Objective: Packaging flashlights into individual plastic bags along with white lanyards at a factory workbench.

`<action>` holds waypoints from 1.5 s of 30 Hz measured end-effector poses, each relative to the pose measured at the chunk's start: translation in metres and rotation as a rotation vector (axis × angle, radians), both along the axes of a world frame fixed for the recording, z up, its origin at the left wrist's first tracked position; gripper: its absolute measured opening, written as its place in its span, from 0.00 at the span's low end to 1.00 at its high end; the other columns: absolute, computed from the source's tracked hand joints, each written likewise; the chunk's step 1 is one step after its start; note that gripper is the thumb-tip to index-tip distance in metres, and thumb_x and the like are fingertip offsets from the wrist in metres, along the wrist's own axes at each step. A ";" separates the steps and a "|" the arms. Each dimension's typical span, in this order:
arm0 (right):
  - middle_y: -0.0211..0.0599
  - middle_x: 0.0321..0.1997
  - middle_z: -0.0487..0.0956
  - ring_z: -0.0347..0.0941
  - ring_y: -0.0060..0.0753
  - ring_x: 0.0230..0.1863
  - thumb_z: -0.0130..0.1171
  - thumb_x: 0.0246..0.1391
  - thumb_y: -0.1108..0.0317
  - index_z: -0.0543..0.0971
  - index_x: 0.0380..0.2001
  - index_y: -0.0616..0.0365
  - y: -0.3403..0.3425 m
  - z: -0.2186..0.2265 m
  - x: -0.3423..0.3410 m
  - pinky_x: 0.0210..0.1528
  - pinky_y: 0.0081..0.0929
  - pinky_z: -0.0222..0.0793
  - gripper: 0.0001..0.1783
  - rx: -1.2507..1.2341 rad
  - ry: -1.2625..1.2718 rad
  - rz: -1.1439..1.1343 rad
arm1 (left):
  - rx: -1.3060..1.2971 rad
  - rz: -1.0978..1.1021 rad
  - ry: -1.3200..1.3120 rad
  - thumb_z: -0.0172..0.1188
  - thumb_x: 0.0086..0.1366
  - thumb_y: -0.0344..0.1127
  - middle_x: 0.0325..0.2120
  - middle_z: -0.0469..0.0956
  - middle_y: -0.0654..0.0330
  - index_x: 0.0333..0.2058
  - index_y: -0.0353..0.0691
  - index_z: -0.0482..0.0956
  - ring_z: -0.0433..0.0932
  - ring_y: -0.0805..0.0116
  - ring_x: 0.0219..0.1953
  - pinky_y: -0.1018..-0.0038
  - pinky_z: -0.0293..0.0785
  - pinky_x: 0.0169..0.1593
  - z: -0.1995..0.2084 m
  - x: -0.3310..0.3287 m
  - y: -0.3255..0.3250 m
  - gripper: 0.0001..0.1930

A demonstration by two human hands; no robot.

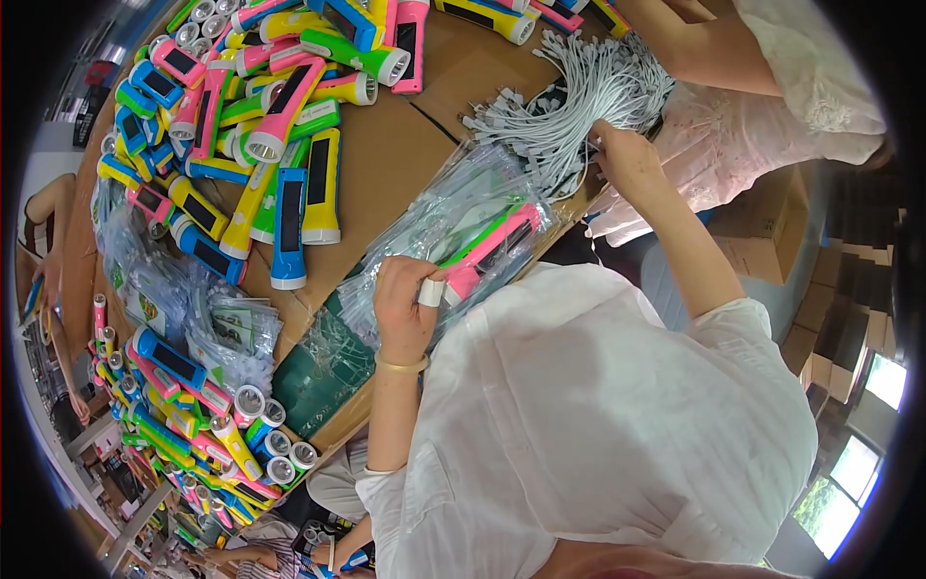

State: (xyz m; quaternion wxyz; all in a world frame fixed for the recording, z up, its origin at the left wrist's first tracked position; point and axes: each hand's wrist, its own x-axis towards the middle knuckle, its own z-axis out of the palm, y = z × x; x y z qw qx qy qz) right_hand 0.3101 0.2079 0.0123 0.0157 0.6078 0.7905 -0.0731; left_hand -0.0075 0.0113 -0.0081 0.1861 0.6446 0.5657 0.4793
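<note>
The left hand [403, 299], one finger wrapped in a white band, curls at the nearer end of the slim pink-and-green flashlight [485, 245]; whether it grips anything, I cannot tell. Glossy, crinkled plastic bags [415, 232] surround the flashlight. Beyond its far end, the right hand [627, 159] pinches smooth, cord-like white cables [603, 92]. A brown cardboard edge [574, 214] runs beside the flashlight; leftward, flat bare cardboard [386, 145] gives open room before hard, tapering heaped flashlights [280, 106].

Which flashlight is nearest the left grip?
The pink-and-green flashlight among clear plastic bags, right beside the left grip; the others lie farther off.
</note>
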 end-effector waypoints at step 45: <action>0.28 0.29 0.78 0.74 0.14 0.25 0.66 0.59 0.78 0.77 0.30 0.61 -0.027 0.100 -0.094 0.27 0.15 0.69 0.07 -0.468 1.378 0.365 | 0.105 -0.058 0.127 0.71 0.53 0.25 0.42 0.78 0.53 0.36 0.36 0.79 0.77 0.49 0.47 0.59 0.77 0.48 0.004 -0.003 -0.015 0.12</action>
